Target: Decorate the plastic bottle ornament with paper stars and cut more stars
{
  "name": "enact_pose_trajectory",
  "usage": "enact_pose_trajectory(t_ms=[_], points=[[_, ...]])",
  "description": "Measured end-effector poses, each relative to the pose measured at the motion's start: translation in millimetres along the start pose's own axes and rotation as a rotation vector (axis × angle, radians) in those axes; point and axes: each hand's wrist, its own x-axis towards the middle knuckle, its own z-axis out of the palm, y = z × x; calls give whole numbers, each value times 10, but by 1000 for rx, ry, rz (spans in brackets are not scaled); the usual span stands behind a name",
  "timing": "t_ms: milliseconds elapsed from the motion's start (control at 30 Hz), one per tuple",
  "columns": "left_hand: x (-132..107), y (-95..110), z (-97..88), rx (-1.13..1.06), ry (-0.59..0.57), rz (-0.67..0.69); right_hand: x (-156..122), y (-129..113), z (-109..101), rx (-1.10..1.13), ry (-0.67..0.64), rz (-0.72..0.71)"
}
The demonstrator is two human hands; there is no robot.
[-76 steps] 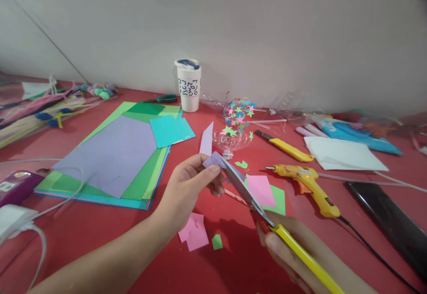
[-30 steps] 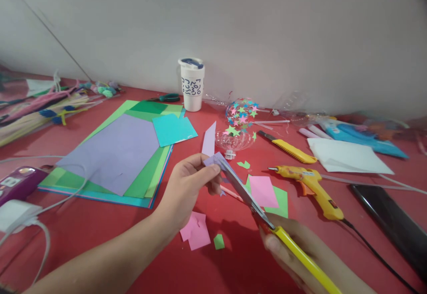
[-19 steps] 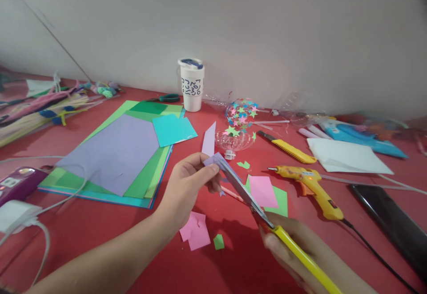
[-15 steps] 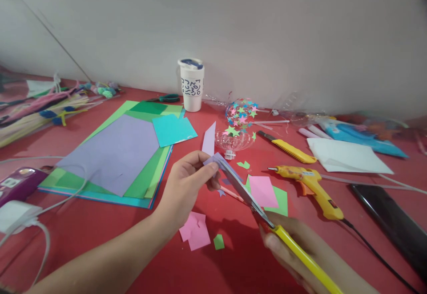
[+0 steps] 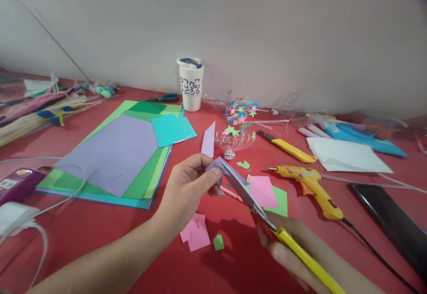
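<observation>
My left hand [image 5: 191, 183] pinches a small piece of purple paper [image 5: 216, 165] between thumb and fingers. Yellow-handled scissors [image 5: 256, 209] are gripped in my right hand [image 5: 283, 245], their blades pointing up and left onto that paper. Just beyond, a clear plastic piece [image 5: 235, 139] stands by its white cap, with a ball of coloured paper stars [image 5: 240, 112] above it. A pencil partly hidden by the blades lies under my hands. Pink paper squares [image 5: 199, 236] and a green scrap [image 5: 218, 242] lie below my left hand.
Coloured sheets [image 5: 110, 151] are stacked on the left, near a white cup [image 5: 191, 85]. To the right lie a yellow hot glue gun [image 5: 312, 185], a cutter knife [image 5: 293, 149], a black phone [image 5: 383, 218] and white paper [image 5: 348, 154]. Cables cross the red table's left side.
My left hand and the purple paper have shifted slightly down and right. The scissor blades look a little closer together, and my right hand has moved slightly.
</observation>
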Motion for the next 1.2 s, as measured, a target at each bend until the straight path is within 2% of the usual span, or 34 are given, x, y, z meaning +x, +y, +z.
enact_pose_trajectory(t_ms=[200, 367, 833, 1000, 1100, 1200], points=[[18, -5, 7, 36, 30, -25, -2, 57, 5, -80, 119, -21], [24, -1, 13, 38, 33, -36, 17, 80, 0, -109, 154, -70], [29, 7, 18, 11, 36, -50, 103, 47, -9, -67, 50, -68], [27, -24, 7, -42, 13, -41, 105, 49, -7, -26, -49, -67], [17, -36, 9, -70, -5, -39, 64, 23, 1, 21, -45, -6], [1, -47, 15, -79, -12, -37, 34, 5, 16, 40, -2, -15]])
